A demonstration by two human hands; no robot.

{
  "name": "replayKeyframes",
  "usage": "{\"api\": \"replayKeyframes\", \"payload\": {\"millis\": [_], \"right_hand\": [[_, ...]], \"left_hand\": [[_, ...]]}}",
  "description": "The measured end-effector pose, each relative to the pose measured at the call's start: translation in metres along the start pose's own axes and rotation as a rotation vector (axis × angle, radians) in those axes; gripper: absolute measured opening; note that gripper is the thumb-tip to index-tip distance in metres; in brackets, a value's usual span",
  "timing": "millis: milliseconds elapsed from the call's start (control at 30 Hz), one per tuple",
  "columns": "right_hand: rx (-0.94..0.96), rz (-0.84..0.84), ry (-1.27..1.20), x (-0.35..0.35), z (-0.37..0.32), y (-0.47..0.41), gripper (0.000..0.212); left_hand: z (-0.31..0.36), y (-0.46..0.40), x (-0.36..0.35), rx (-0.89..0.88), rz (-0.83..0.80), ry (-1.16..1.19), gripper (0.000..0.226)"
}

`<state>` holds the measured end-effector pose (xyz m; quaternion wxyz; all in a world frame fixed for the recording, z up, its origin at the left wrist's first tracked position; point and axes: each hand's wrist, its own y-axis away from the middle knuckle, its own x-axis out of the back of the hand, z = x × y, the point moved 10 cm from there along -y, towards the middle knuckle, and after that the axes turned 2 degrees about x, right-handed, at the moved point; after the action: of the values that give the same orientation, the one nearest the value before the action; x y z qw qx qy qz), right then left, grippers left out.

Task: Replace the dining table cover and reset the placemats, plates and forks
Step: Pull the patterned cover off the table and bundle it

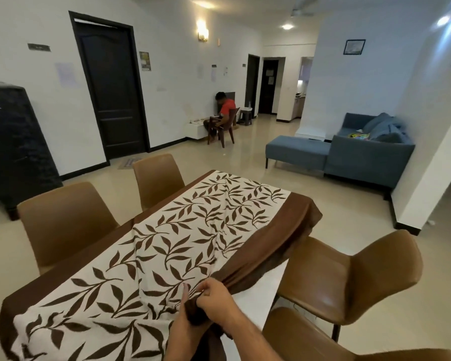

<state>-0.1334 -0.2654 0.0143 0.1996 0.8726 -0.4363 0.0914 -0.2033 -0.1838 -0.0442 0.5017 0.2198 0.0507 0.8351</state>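
Nearest the camera, both hands meet over the right edge of the bench: the right hand [215, 298] has its fingers curled round a bunched fold of the table cover [182, 230], gripping its brown border, while the left hand [185, 312] pinches the same gathered cloth just beside it, one finger lying out straight along the leaf pattern. Where the cloth has been drawn in, a strip of bare white bench [258, 295] shows along the right side. Beyond the hands the cover lies mostly flat, though creased toward the grip, and its far end hangs over the far corner. No placemats, plates or forks are visible on it. Four brown chairs stand close around the bench, the near right chair [354, 277] just beside the hanging border. The risk, as I judge it, is that a pull from this one gathered point drags the cloth askew, or snags the drooping border on that chair. Farther off stands a blue sofa [362, 152].
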Motion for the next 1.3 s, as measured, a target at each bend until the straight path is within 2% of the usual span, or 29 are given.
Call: {"api": "replayKeyframes", "payload": {"millis": [33,67,133,200,267,333,433,500,567,633,667,767,833,867,933,967,1000,1067,1167,1233,1300], "right_hand": [[0.01,-0.019,0.03,-0.005,0.0,-0.001,0.024],[0.02,-0.027,0.066,-0.006,0.0,-0.003,0.025],[0.046,-0.016,0.095,-0.005,-0.001,-0.006,0.024],[0.067,0.065,0.134,0.006,0.001,-0.009,0.017],[0.008,0.221,0.196,0.026,0.014,-0.009,0.008],[-0.155,0.323,0.185,0.039,0.045,-0.011,0.026],[-0.439,0.331,0.037,0.035,0.095,-0.01,0.059],[-0.443,0.36,-0.177,0.029,0.104,-0.014,0.048],[-0.36,0.414,-0.245,0.033,0.097,-0.014,0.02],[-0.275,0.46,-0.148,0.04,0.083,-0.017,0.013],[-0.249,0.462,-0.118,0.041,0.075,-0.018,0.013],[-0.234,0.414,-0.036,0.034,0.061,-0.015,0.006],[-0.21,0.342,0.115,0.03,0.052,-0.015,0.007],[-0.176,0.284,0.199,0.027,0.045,-0.016,0.009],[-0.117,0.11,0.346,0.014,0.035,-0.019,0.018],[-0.094,0.008,0.414,0.005,0.03,-0.02,0.02],[-0.075,-0.068,0.468,-0.001,0.026,-0.019,0.019],[-0.09,-0.134,0.454,-0.002,0.021,-0.014,0.019],[-0.144,-0.187,0.23,0.001,0.023,-0.007,0.025],[-0.193,-0.068,-0.019,0.016,0.035,-0.008,0.016],[-0.274,0.197,-0.168,0.041,0.064,-0.011,0.016]], "left_hand": [[-0.004,-0.001,-0.001,0.018,-0.024,-0.015,0.076],[0.0,0.001,-0.003,0.005,-0.037,-0.05,0.065],[0.009,0.005,0.005,-0.058,0.009,-0.113,0.03],[0.01,0.004,0.02,-0.075,0.093,-0.079,0.018],[0.004,0.001,0.029,-0.038,0.132,-0.015,0.014],[0.007,-0.001,0.031,-0.016,0.108,-0.001,0.013],[0.01,-0.005,0.021,0.017,0.008,-0.036,0.022],[0.003,-0.003,0.017,0.057,-0.035,-0.018,0.041],[-0.004,0.0,0.016,0.091,-0.074,0.017,0.053],[-0.009,-0.001,0.015,0.115,-0.116,0.026,0.027],[-0.011,-0.003,0.015,0.118,-0.129,0.015,0.021],[-0.003,-0.011,0.013,0.055,-0.133,-0.07,0.023],[0.008,-0.012,0.011,0.014,-0.133,-0.192,0.035],[0.01,-0.015,0.007,0.002,-0.155,-0.213,0.053],[0.013,-0.022,-0.001,-0.034,-0.184,-0.313,0.106],[0.016,-0.023,-0.005,-0.063,-0.195,-0.395,0.117],[0.017,-0.026,-0.01,-0.101,-0.208,-0.451,0.116],[0.015,-0.027,-0.021,-0.126,-0.275,-0.419,0.087],[0.013,-0.031,-0.016,-0.19,-0.158,-0.541,0.035],[0.017,-0.031,-0.005,-0.167,-0.07,-0.572,0.014],[0.023,-0.03,-0.001,-0.144,-0.04,-0.499,0.016]]}}
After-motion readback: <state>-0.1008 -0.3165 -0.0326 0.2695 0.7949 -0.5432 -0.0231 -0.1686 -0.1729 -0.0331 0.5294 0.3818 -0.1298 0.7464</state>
